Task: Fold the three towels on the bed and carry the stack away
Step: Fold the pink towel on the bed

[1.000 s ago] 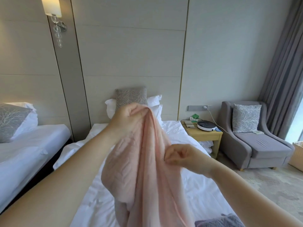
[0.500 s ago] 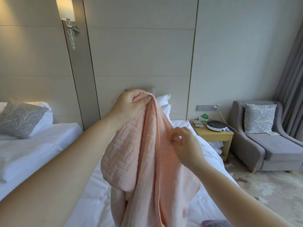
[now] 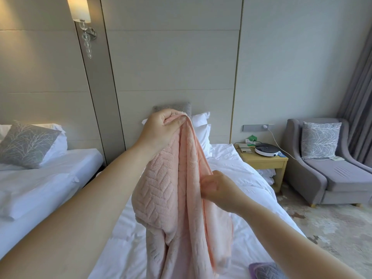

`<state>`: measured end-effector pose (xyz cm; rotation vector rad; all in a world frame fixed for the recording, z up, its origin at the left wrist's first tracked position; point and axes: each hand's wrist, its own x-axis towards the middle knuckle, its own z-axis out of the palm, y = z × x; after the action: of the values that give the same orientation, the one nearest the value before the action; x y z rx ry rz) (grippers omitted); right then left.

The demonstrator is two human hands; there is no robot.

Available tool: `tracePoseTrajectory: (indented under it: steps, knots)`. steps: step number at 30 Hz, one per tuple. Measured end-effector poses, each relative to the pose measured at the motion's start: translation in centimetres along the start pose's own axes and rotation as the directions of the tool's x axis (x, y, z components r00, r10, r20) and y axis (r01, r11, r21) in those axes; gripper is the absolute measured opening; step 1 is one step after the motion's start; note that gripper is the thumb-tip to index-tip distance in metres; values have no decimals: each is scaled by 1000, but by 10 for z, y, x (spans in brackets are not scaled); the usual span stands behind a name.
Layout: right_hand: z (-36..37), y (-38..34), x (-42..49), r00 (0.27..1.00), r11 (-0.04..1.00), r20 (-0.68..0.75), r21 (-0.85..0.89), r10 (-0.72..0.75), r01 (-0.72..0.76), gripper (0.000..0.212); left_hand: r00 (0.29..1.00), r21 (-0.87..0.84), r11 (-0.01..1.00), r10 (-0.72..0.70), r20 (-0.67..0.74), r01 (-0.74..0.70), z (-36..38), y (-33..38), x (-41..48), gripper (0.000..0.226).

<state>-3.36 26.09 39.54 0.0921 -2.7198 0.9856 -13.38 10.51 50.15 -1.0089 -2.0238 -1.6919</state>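
Observation:
A pink towel with a raised zigzag pattern hangs bunched in the air above the white bed. My left hand grips its top corner, held high in front of the pillows. Lower down, my right hand pinches the towel's right edge. The towel's bottom runs out of view below. A purple-grey towel lies on the bed at the lower right, partly cut off. A third towel is not visible.
A second white bed with a grey patterned pillow stands on the left. A wooden bedside table with a round white device is right of the bed. Beyond it sit a grey armchair and grey curtains.
My left hand has lifted the towel's corner higher. My right hand has slid down along the right edge and keeps pinching it. The view has shifted left.

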Motion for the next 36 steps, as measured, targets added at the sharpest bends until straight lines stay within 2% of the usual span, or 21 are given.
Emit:
tracePoseTrajectory:
  steps: [2,4,5,7,8,9,12,15,16,18,20,21,22,25,27,29,31,33,35,36]
  knots:
    - [-1,5,-1,998,997,-24,36,62,-61,15,1000,6,1000,-7,-27,7,-7,1,1,8]
    - [-15,11,-4,998,955,-1,289,65,-62,7,996,55,998,-27,-82,31,-17,-1,1,8]
    - [-27,15,-6,999,878,36,477,27,-41,11,992,93,994,-38,-122,49,-24,-4,1,7]
    - [-57,23,-7,994,593,88,805,-69,-30,7,979,171,981,-54,-195,88,-38,-12,1,8]
    - [-69,25,-7,991,502,102,863,-88,-44,13,977,200,974,-62,-203,104,-42,-16,1,9]
    - [-78,26,-7,986,487,132,871,-100,-67,16,977,221,968,-74,-198,118,-45,-19,-1,9]
    - [-77,26,-4,976,674,195,734,-93,-83,7,969,228,959,-123,-213,172,-43,-30,-4,11]
    - [-66,21,-2,993,770,90,639,-81,4,7,950,289,910,-253,-182,298,-42,-41,-7,9]
    - [-63,21,0,994,778,64,627,-86,27,9,948,365,875,-296,-115,318,-39,-43,-10,12]
    - [-59,15,4,992,817,80,575,-97,34,11,924,418,871,-350,156,259,-25,-43,-22,35]
    - [-52,10,9,989,855,112,518,-92,21,10,795,310,908,-402,454,282,-2,-37,-41,46]
    - [-50,7,11,989,865,122,502,-86,13,9,733,258,911,-412,541,322,10,-37,-50,44]
    - [-48,7,11,988,869,130,494,-80,5,8,702,230,913,-407,584,338,20,-39,-56,41]
    - [-46,10,8,987,851,147,525,-68,-19,9,728,171,945,-325,604,280,32,-46,-64,54]
    - [-44,15,4,984,832,169,553,-62,-42,3,788,127,964,-265,556,235,34,-49,-63,41]
    - [-43,20,-1,976,863,212,502,-50,-65,14,851,99,977,-213,481,188,35,-50,-58,28]
    - [-42,23,-7,959,906,281,412,-31,-91,20,902,54,982,-188,388,182,34,-50,-51,25]
    - [-41,23,-13,950,957,310,283,-24,-68,15,933,14,984,-173,316,178,32,-49,-43,23]
    - [-36,24,-14,972,993,237,119,-6,-23,26,939,-19,983,-170,299,184,31,-47,-37,22]
    - [-31,25,-12,991,1000,134,0,22,-22,31,939,-43,981,-166,300,187,31,-46,-35,21]
